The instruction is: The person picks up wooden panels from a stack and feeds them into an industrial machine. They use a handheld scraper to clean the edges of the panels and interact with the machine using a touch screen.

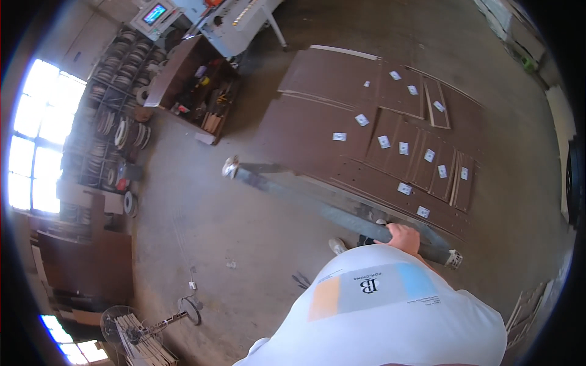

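My right hand (403, 238) is closed over a long grey bar (342, 218), near its right end, with the thumb on the near side. Both ends of the bar carry pale, worn caps. Just beyond it lies a broad spread of brown panels (305, 131), stacked low, with smaller panels (403, 143) laid on top. Several white labels (362, 120) sit on the panels. Below the bar a light shoe (337, 246) shows beside my white shirt (372, 305). My left hand is out of sight.
An open brown cabinet (186, 85) with tools inside stands at the far left, near a machine (238, 24) with a screen (155, 13). Racks of rolls (116, 91) line the left wall. A fan (143, 332) stands lower left. A dark object (300, 280) lies on the floor.
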Motion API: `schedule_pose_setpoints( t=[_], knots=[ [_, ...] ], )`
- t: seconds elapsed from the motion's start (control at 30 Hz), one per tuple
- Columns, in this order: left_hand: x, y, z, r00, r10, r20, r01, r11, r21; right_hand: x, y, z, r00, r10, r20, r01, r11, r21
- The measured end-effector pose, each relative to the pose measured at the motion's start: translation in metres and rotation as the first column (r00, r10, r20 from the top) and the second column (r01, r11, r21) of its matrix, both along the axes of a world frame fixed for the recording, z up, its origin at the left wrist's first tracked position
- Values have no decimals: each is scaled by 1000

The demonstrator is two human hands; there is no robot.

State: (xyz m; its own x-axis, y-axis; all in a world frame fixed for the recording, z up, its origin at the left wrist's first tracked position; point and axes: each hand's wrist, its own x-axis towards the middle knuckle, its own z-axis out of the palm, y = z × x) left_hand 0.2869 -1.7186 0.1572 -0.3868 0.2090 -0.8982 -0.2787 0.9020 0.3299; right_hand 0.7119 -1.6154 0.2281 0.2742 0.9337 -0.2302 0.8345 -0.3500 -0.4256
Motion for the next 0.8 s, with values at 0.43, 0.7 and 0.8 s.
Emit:
schedule_pose_setpoints(
  t=[0.43,0.7,0.8],
  knots=[
    [23,247,40,374,-194,-907,846,473,248,106,-83,-9,972,224,69,-232,961,149],
    [107,229,71,-385,-383,-840,912,-296,-284,188,-120,12,942,329,67,-335,932,140],
    [112,192,80,-340,-391,-855,932,-263,-250,203,-139,15,930,357,82,-364,926,99]
  ],
)
